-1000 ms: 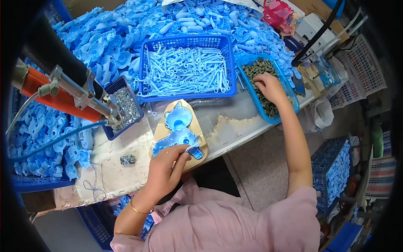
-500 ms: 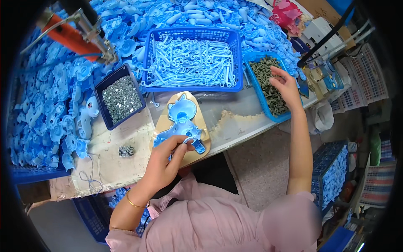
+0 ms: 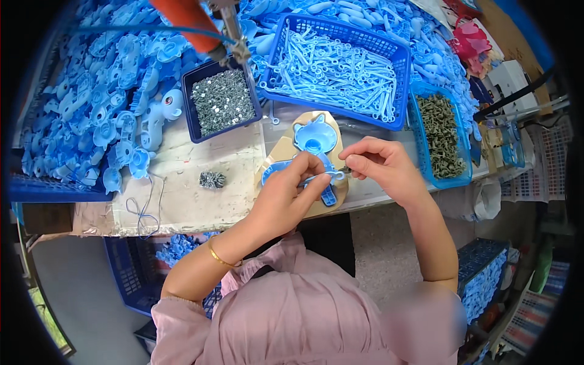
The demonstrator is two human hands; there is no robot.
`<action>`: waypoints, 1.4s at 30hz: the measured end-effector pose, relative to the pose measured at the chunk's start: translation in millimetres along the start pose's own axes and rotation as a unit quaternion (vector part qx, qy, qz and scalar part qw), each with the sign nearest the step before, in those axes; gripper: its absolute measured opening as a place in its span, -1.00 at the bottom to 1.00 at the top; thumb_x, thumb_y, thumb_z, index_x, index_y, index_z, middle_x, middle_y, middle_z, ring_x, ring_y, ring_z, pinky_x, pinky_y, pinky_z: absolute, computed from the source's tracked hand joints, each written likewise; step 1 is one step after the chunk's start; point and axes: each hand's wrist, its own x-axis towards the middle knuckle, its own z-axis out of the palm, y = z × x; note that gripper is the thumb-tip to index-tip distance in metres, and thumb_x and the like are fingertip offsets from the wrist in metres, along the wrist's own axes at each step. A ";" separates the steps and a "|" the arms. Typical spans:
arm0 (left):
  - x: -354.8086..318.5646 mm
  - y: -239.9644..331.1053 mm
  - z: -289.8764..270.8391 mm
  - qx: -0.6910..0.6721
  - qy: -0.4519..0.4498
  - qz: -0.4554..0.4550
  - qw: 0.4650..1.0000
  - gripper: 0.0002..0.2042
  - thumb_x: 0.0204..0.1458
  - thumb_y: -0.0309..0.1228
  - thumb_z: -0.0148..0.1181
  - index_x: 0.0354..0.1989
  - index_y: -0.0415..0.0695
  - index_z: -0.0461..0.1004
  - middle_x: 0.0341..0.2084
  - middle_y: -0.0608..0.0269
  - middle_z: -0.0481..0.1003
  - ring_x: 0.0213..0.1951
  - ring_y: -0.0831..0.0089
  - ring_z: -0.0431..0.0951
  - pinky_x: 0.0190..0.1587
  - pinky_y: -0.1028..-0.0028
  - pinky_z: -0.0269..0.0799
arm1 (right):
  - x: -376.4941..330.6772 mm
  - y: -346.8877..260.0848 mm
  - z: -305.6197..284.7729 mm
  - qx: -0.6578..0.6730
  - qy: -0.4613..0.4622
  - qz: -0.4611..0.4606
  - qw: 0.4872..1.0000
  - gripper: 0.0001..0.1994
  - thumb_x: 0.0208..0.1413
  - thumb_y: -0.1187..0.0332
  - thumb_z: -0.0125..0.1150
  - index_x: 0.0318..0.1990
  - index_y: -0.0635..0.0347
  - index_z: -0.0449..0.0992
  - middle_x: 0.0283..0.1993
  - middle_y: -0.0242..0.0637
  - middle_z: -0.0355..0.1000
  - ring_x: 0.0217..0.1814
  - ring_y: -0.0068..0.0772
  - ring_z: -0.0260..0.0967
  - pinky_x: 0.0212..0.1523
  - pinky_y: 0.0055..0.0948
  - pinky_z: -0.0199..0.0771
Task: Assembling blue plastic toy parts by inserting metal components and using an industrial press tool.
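Observation:
My left hand [image 3: 285, 198] pinches a thin light-blue plastic rod [image 3: 336, 176] with a ring at its end. Close to that ring, my right hand [image 3: 389, 170] closes thumb and fingertips on a small dark piece [image 3: 347, 171], partly covered by the fingers. Whether piece and ring touch, I cannot tell. Both hands are above a tan fixture [image 3: 283, 145], in which an open blue animal-shaped shell [image 3: 316, 135] lies hollow side up. My left hand hides part of the shell's lower half.
Behind the fixture stands a blue basket [image 3: 334, 112] of ringed rods. A light-blue basket [image 3: 453, 180] of dark pieces is at right, a navy tray [image 3: 228, 131] of small metal parts at left. An orange tool [image 3: 185, 24] hangs above. Blue plastic parts [image 3: 79, 109] are heaped at left.
My right hand has come from the basket of dark pieces to the rod, with a small dark piece in its fingers. My left hand still holds the rod. The whole view has shifted.

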 end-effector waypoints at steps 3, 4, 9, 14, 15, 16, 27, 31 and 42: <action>-3.9 -3.4 -4.5 0.002 -0.003 -0.008 1.000 -0.86 0.31 -0.42 0.10 -0.14 -0.24 0.35 -0.38 0.31 0.46 -0.35 0.61 0.48 -0.26 0.54 0.44 | -7.9 5.6 -15.0 0.023 0.022 0.016 0.999 -0.82 0.22 0.38 0.30 -0.09 0.26 0.64 -0.31 -0.42 0.54 -0.34 -0.65 0.43 -0.27 -0.60 0.45; -7.4 -5.1 -7.8 0.019 0.009 -0.008 1.000 -0.85 0.30 -0.41 0.11 -0.14 -0.24 0.36 -0.39 0.27 0.48 -0.34 0.58 0.51 -0.25 0.50 0.50 | -11.2 7.6 -28.5 0.017 0.039 0.016 0.999 -0.82 0.22 0.38 0.30 -0.09 0.26 0.64 -0.31 -0.42 0.54 -0.34 -0.65 0.43 -0.27 -0.60 0.45; -16.5 -0.9 -12.8 0.011 0.012 -0.016 1.000 -0.87 0.29 -0.44 0.12 -0.20 -0.24 0.35 -0.45 0.34 0.44 -0.37 0.65 0.44 -0.29 0.59 0.40 | -46.0 53.1 -193.6 -0.028 0.522 -0.117 0.844 -0.72 0.24 0.29 0.30 0.02 0.25 0.59 -0.17 -0.39 0.57 -0.29 -0.63 0.50 -0.30 -0.65 0.43; -7.1 0.4 -3.9 0.016 -0.003 -0.026 1.000 -0.87 0.29 -0.43 0.12 -0.22 -0.23 0.36 -0.47 0.34 0.45 -0.39 0.67 0.45 -0.30 0.61 0.37 | -116.4 173.2 -396.9 0.045 0.672 -0.028 0.739 -0.76 0.18 0.40 0.31 -0.04 0.31 0.55 -0.19 -0.21 0.59 -0.31 -0.47 0.58 -0.44 -0.61 0.53; -8.4 -0.1 -3.0 0.019 0.003 -0.027 0.999 -0.87 0.29 -0.43 0.12 -0.22 -0.23 0.36 -0.47 0.34 0.45 -0.39 0.67 0.45 -0.30 0.61 0.37 | -112.4 182.9 -408.8 0.061 0.676 0.000 0.734 -0.76 0.19 0.42 0.30 -0.04 0.32 0.54 -0.19 -0.19 0.58 -0.32 -0.45 0.58 -0.46 -0.61 0.53; -8.4 -0.5 -2.0 0.019 0.005 -0.031 0.999 -0.87 0.29 -0.43 0.12 -0.21 -0.23 0.36 -0.46 0.34 0.46 -0.39 0.67 0.46 -0.30 0.61 0.37 | -115.3 192.2 -424.3 0.074 0.684 0.028 0.725 -0.77 0.19 0.43 0.28 -0.04 0.33 0.53 -0.19 -0.17 0.58 -0.33 -0.42 0.59 -0.48 -0.61 0.53; -6.4 -10.2 3.6 0.036 0.007 -0.044 0.998 -0.87 0.29 -0.42 0.13 -0.19 -0.23 0.37 -0.43 0.34 0.48 -0.37 0.66 0.48 -0.29 0.61 0.38 | -76.3 126.5 -376.5 -0.109 0.590 -0.076 0.796 -0.72 0.25 0.38 0.24 0.06 0.28 0.53 -0.16 -0.29 0.58 -0.21 -0.51 0.55 -0.29 -0.60 0.54; -5.8 -2.9 7.8 0.013 -0.004 -0.031 0.999 -0.88 0.28 -0.44 0.13 -0.18 -0.23 0.36 -0.46 0.35 0.48 -0.39 0.67 0.46 -0.29 0.61 0.37 | -43.7 77.4 -251.9 -0.323 0.366 -0.070 0.870 -0.74 0.21 0.32 0.27 0.03 0.13 0.59 -0.20 -0.39 0.58 -0.24 -0.54 0.51 -0.24 -0.48 0.49; -13.0 -2.1 6.0 0.015 -0.018 -0.026 0.999 -0.88 0.28 -0.46 0.14 -0.18 -0.23 0.37 -0.46 0.35 0.48 -0.38 0.69 0.44 -0.33 0.62 0.37 | 0.8 76.8 -224.5 -0.289 0.282 -0.024 0.915 -0.82 0.24 0.42 0.18 -0.04 0.20 0.55 -0.26 -0.32 0.51 -0.30 -0.50 0.47 -0.28 -0.49 0.48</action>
